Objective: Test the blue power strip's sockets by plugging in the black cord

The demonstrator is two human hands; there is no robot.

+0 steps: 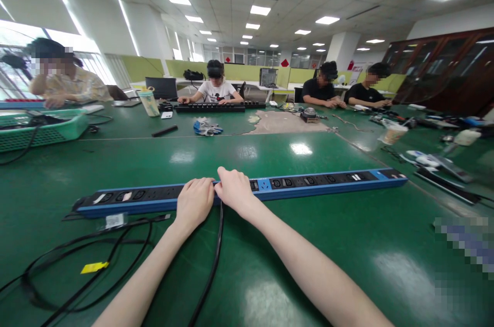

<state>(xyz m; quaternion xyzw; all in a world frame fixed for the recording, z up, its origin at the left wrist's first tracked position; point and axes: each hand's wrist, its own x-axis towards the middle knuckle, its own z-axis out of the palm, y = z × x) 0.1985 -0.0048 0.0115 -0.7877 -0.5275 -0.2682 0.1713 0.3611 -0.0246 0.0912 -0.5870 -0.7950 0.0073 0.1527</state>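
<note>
A long blue and black power strip [324, 181] lies across the green table in front of me, slightly angled, its sockets facing up. My left hand [195, 199] is closed over the strip near its middle, fingers curled and tips hidden. Right beside it, touching, my right hand [236, 190] is closed at the upper end of a black cable [216, 260]. That cable comes out from between my hands and runs down toward me. Whatever is at its end is covered by my fingers.
To the left lie a looped black cable [148, 237] with a yellow tag [94, 267] and a small plastic bag [115, 220]. Farther off are a green basket [73, 126], gloves [208, 127] and a cup [148, 103]. Several people sit around the table; clutter covers its right side.
</note>
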